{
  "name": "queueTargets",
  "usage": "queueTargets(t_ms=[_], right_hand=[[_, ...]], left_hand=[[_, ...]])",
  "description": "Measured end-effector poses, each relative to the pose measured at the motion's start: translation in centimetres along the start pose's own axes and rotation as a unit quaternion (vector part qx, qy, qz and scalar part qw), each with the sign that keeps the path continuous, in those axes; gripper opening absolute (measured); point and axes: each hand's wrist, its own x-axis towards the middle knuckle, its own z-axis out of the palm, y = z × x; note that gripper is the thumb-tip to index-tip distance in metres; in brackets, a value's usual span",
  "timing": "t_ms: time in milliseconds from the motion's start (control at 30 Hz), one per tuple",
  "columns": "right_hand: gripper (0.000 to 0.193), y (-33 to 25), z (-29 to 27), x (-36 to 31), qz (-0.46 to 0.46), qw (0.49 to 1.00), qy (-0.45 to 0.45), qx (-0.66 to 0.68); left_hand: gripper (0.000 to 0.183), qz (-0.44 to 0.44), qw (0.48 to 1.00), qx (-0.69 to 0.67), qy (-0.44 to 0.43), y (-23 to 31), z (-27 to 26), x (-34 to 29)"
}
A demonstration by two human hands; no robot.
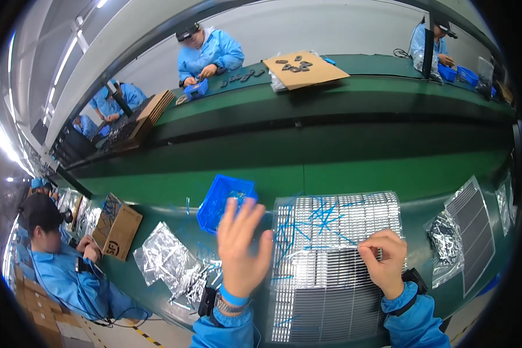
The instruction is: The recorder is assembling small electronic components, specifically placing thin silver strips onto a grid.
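Note:
My left hand [242, 249] is raised with its fingers spread and holds nothing. Its fingertips overlap the near side of a blue plastic bin [210, 209] with small pieces inside. My right hand [385, 261] pinches thumb and forefinger together at the end of a thin blue strip [345, 238]. Under it lies a large silver sheet [339, 316] with rows of narrow slats, its far end curving over. More loose blue strips [322, 216] are scattered across the sheet's far half.
Left of my hand, a clear bag [163, 252] lies among loose silver pieces. Another bag [445, 238] and a grey striped sheet [472, 232] are at right. A person beside a cardboard box [120, 229] works at left; others sit across the green conveyor [243, 153].

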Motion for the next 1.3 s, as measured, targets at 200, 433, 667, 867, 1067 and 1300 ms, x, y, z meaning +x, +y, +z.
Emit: queueTargets(t_ms=[200,433,667,867,1067,1300], right_hand=[[0.007,0.2,1.2,-0.3,0.013,0.997,-0.045,0.066],[0.009,0.9,1.0,-0.7,0.03,0.988,-0.076,0.129],[0.007,-2.8,0.0,-4.6,0.086,0.974,-0.204,0.048],[0.013,-3.6,1.6,-5.0,0.069,0.957,-0.277,-0.04],[0.016,-3.2,2.0,-5.4,0.058,0.955,-0.278,-0.086],[0.015,-2.9,2.6,-6.0,0.034,0.955,-0.255,-0.151]], left_hand=[[0.014,0.084,0.987,-0.133,-0.034,0.5,1.3,-0.9],[0.017,0.103,0.964,-0.236,-0.064,2.4,-1.0,-1.1],[0.02,0.088,0.951,-0.196,-0.221,1.9,-3.3,-5.7],[0.018,0.075,0.949,-0.155,-0.264,-1.4,-0.7,-8.5],[0.015,0.038,0.942,-0.185,-0.277,-1.4,-0.5,-8.8],[0.018,0.041,0.943,-0.188,-0.271,-2.0,-0.4,-9.3]])
